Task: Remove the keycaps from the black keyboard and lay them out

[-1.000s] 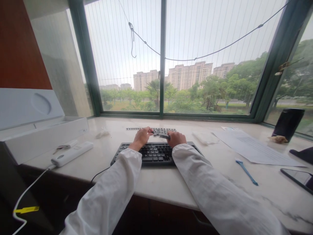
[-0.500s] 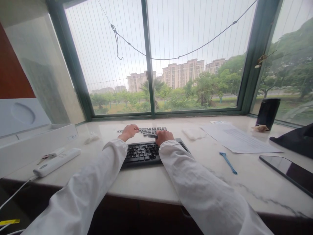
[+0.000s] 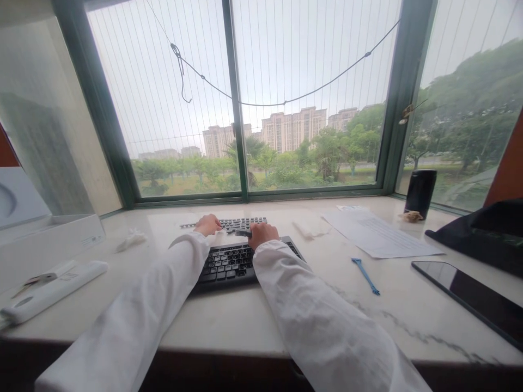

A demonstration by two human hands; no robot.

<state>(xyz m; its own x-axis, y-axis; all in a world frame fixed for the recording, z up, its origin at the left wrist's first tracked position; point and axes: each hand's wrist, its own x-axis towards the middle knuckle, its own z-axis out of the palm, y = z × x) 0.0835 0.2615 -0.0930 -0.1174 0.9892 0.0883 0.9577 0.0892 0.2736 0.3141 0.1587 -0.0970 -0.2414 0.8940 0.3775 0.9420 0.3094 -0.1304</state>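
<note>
A black keyboard [image 3: 229, 264] lies on the pale marble sill [image 3: 245, 321] in front of me. Just behind it are rows of loose dark keycaps [image 3: 243, 222]. My left hand [image 3: 207, 224] rests with bent fingers at the left end of those keycaps; what it pinches, if anything, is too small to tell. My right hand [image 3: 263, 235] sits at the keyboard's far edge, closed on a short dark bar [image 3: 244, 233] that points left. Both arms are in white sleeves.
A white box [image 3: 53, 239] and a white oblong device [image 3: 53, 283] lie at left, with a crumpled tissue [image 3: 131, 238] nearby. To the right are a paper sheet [image 3: 376, 234], a blue tool [image 3: 365, 276], a black cylinder [image 3: 420, 193], a dark tablet [image 3: 469, 294] and a dark bag [image 3: 490, 234].
The view has swung to the right, so everything sits further left in the picture. My left hand has drawn a little away from my right hand along the keycaps.
</note>
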